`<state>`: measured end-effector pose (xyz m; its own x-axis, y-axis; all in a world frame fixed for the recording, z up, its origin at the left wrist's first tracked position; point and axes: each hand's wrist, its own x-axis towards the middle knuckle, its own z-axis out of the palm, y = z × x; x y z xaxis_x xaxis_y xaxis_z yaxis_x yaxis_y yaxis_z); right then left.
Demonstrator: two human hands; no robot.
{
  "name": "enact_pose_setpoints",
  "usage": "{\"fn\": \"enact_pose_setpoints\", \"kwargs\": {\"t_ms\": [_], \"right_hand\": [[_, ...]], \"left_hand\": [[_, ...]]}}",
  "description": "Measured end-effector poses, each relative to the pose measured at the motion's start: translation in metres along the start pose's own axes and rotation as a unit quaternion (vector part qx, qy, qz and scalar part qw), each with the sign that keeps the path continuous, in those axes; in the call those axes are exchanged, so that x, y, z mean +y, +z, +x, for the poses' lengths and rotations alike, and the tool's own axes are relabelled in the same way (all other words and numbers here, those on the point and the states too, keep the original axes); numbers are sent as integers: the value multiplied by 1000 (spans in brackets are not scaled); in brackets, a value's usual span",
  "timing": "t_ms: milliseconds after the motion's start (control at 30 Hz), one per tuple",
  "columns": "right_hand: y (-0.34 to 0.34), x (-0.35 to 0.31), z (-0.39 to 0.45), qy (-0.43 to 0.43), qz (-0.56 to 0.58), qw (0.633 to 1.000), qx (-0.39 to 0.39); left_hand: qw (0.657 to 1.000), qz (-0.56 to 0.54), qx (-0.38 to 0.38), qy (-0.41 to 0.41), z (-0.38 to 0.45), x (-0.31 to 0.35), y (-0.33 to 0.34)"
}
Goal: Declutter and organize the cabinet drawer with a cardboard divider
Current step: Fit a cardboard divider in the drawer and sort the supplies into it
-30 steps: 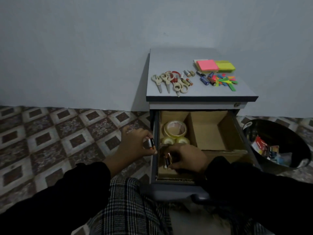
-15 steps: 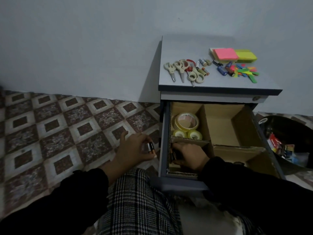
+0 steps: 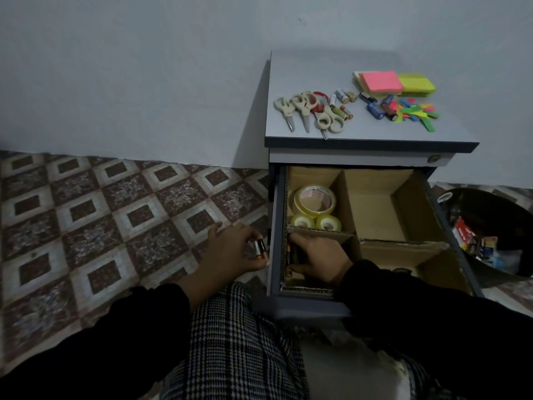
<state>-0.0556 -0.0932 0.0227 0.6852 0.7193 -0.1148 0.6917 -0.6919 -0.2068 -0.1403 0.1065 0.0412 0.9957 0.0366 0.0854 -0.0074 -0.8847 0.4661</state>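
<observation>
The open drawer point(image 3: 276, 215) of a small grey cabinet holds a cardboard divider point(image 3: 347, 197) with several compartments. Tape rolls point(image 3: 314, 204) lie in the back left compartment. My right hand point(image 3: 320, 259) is down in the front left compartment, fingers curled around dark batteries point(image 3: 294, 255). Just left of the drawer, over the floor, my left hand point(image 3: 233, 251) grips batteries point(image 3: 258, 248). The right compartments look bare.
On the cabinet top point(image 3: 331, 134) lie scissors point(image 3: 308, 112), loose batteries point(image 3: 375, 106), sticky note pads point(image 3: 393, 82) and coloured tabs point(image 3: 415, 114). A dark bin point(image 3: 490, 235) with rubbish stands right of the drawer. Patterned tile floor point(image 3: 115, 212) spreads to the left.
The camera has swung left, so the cabinet sits further right in view. My right hand has sunk deeper into the front left compartment. My left hand still holds its batteries beside the drawer.
</observation>
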Motion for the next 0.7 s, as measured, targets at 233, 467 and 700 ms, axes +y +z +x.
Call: {"fn": "enact_pose_setpoints", "kwargs": {"t_ms": [233, 467, 700], "right_hand": [[-8, 13, -5, 12, 192, 980, -42], [-12, 6, -17, -36, 147, 978, -145], [-9, 11, -13, -54, 74, 989, -115]], "left_hand": [[1000, -4, -1, -6, -1, -3, -3], [1000, -1, 2, -4, 0, -2, 3], [1000, -2, -6, -4, 1, 3, 4]]}}
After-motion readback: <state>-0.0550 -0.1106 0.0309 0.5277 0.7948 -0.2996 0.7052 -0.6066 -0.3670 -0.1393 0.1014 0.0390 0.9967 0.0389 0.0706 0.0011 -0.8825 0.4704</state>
